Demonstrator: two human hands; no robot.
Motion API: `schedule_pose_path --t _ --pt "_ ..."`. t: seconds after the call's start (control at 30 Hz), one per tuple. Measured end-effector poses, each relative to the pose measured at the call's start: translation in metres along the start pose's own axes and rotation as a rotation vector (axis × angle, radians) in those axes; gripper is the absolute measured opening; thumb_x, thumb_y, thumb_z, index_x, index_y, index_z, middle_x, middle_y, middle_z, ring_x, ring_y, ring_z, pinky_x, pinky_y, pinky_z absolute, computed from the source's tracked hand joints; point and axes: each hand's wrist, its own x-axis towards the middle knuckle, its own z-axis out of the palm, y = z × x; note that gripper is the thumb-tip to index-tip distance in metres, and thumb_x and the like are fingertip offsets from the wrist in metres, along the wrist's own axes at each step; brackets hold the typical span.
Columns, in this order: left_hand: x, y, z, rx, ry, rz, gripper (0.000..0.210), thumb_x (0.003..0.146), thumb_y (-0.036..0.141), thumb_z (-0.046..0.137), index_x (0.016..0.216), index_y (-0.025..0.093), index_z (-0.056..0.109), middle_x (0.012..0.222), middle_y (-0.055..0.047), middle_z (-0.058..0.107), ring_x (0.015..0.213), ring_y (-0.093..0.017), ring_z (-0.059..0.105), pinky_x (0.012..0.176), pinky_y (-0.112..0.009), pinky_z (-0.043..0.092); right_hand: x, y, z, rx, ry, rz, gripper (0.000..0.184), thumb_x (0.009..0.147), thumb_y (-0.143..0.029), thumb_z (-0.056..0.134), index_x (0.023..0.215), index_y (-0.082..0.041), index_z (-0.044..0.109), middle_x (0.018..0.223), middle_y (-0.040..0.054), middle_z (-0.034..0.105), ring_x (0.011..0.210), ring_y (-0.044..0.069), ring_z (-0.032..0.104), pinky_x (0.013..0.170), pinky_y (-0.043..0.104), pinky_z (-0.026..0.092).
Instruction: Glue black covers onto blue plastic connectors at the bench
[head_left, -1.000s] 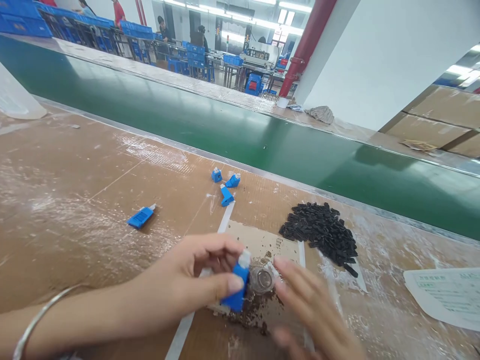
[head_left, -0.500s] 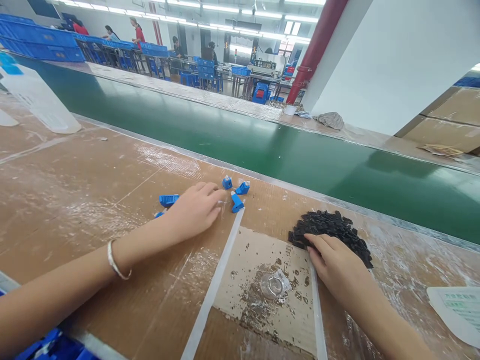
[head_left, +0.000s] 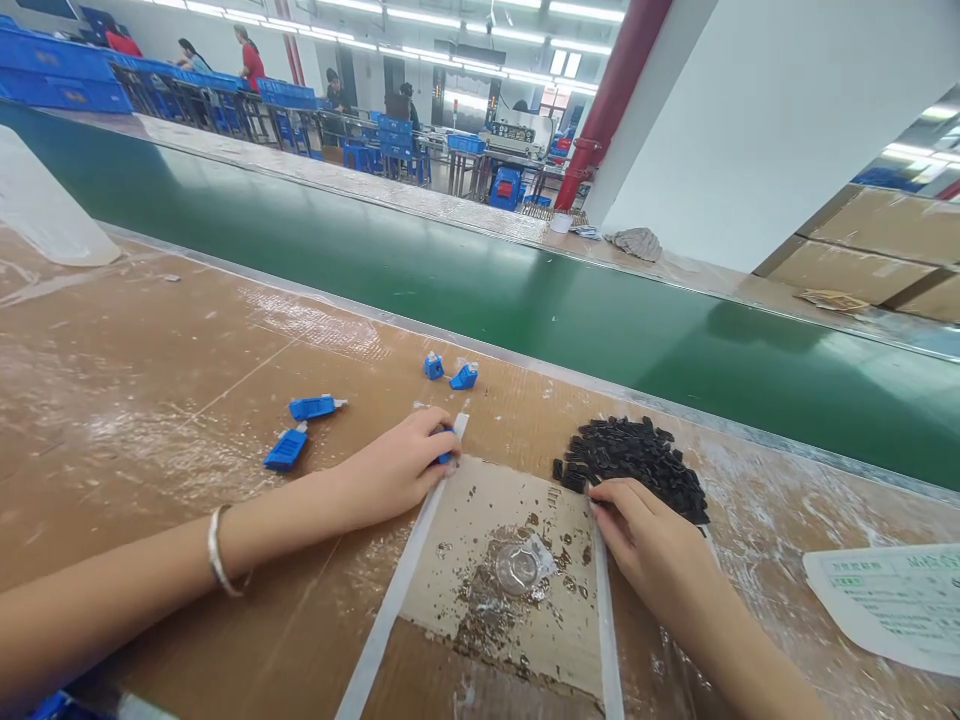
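My left hand point(head_left: 405, 455) is closed round a small blue plastic part point(head_left: 445, 457), mostly hidden by the fingers, by the top left corner of a wet cardboard square point(head_left: 457, 500). Two more blue parts with pale tips, one point(head_left: 433, 366) and another point(head_left: 464, 377), stand beyond that hand. To its left lie a blue part point(head_left: 313, 407) and another point(head_left: 286, 449). My right hand point(head_left: 649, 530) pinches a small black piece at the near left edge of a heap of black pieces point(head_left: 637, 450); the fingertips largely cover it.
A clear round dish point(head_left: 517, 568) sits on the cardboard amid wet drops. Behind runs a green conveyor belt point(head_left: 450, 270). A white bottle point(head_left: 49, 200) stands at left; a printed white container point(head_left: 892, 605) lies at right. Several people work at far tables.
My left hand has moved slightly nearer and closed on the blue part that lay by the tape. My right hand has drawn a little back at the heap's edge. The view has shifted slightly.
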Motion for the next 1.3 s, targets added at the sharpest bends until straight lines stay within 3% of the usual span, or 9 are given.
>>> schedule_pose_path --t 0.13,0.2,0.4,0.53,0.63,0.77,1.0,1.17,1.3 --pt "-0.021 0.007 -0.006 -0.114 -0.043 -0.010 0.034 0.093 0.015 0.049 0.125 0.019 0.061 0.132 -0.015 0.056 0.123 -0.029 0.056 0.106 -0.050 0.048 -0.002 0.000 0.000 0.064 -0.028 0.009 0.022 0.100 -0.021 0.041 0.087 -0.020 0.059 0.094 0.0079 0.071 0.082 0.018 0.072 0.071 0.029 0.059" --pt "-0.025 0.007 -0.009 -0.140 -0.064 -0.023 0.036 0.095 0.014 0.045 0.126 0.019 0.061 0.136 -0.015 0.055 0.127 -0.028 0.055 0.108 -0.050 0.047 -0.003 0.003 0.000 0.088 -0.046 0.014 0.023 0.100 -0.023 0.042 0.086 -0.020 0.060 0.098 0.0090 0.072 0.087 0.020 0.073 0.075 0.032 0.060" --pt "-0.026 0.007 -0.012 -0.151 -0.047 -0.059 0.034 0.095 0.012 0.042 0.113 0.022 0.070 0.130 -0.013 0.057 0.120 -0.027 0.059 0.103 -0.047 0.051 -0.003 0.005 -0.005 0.149 -0.097 0.090 0.022 0.097 -0.026 0.046 0.083 -0.022 0.063 0.101 0.0084 0.074 0.090 0.022 0.074 0.073 0.034 0.061" --pt "-0.028 0.010 -0.009 -0.160 -0.012 -0.139 0.041 0.091 0.013 0.048 0.128 0.023 0.062 0.119 -0.011 0.061 0.107 -0.025 0.063 0.096 -0.045 0.054 0.001 0.002 -0.011 0.205 -0.087 0.147 0.016 0.093 -0.026 0.050 0.096 -0.021 0.065 0.096 0.0066 0.074 0.073 0.017 0.073 0.064 0.029 0.061" --pt "-0.029 0.010 -0.005 -0.152 -0.010 -0.181 0.047 0.090 0.016 0.051 0.137 0.021 0.054 0.123 -0.011 0.065 0.110 -0.027 0.062 0.100 -0.048 0.051 0.004 -0.007 -0.018 0.270 -0.068 0.151 0.016 0.093 -0.029 0.053 0.097 -0.022 0.067 0.099 0.0071 0.073 0.078 0.017 0.074 0.067 0.028 0.062" --pt "-0.031 0.008 0.001 -0.140 -0.001 -0.147 0.040 0.093 0.017 0.047 0.133 0.018 0.055 0.118 -0.012 0.068 0.108 -0.026 0.063 0.098 -0.046 0.051 0.004 -0.028 -0.026 0.429 -0.039 0.057 0.013 0.093 -0.023 0.057 0.102 -0.024 0.067 0.108 0.0047 0.074 0.099 0.017 0.074 0.081 0.026 0.063" --pt "-0.032 0.013 0.002 -0.076 0.022 -0.082 0.030 0.096 0.016 0.043 0.118 0.017 0.063 0.101 -0.010 0.068 0.095 -0.024 0.065 0.084 -0.039 0.053 -0.002 -0.054 -0.030 0.480 -0.072 -0.189 0.035 0.094 -0.009 0.056 0.127 -0.022 0.058 0.121 0.0039 0.072 0.117 0.012 0.066 0.102 0.023 0.055" --pt "-0.031 0.018 0.000 -0.086 -0.011 -0.137 0.043 0.095 0.024 0.051 0.137 0.014 0.051 0.116 -0.014 0.068 0.105 -0.028 0.064 0.092 -0.044 0.051 -0.004 -0.057 -0.029 0.468 -0.114 -0.229 0.039 0.096 -0.007 0.052 0.133 -0.020 0.055 0.122 0.0054 0.071 0.117 0.015 0.064 0.099 0.027 0.056" --pt "-0.030 0.018 0.000 0.020 -0.027 -0.093 0.044 0.094 0.026 0.055 0.136 0.014 0.052 0.117 -0.015 0.066 0.107 -0.032 0.062 0.092 -0.048 0.050 -0.006 -0.057 -0.027 0.434 -0.135 -0.238 0.036 0.098 -0.007 0.050 0.132 -0.018 0.055 0.123 0.0060 0.070 0.118 0.015 0.061 0.099 0.027 0.055"
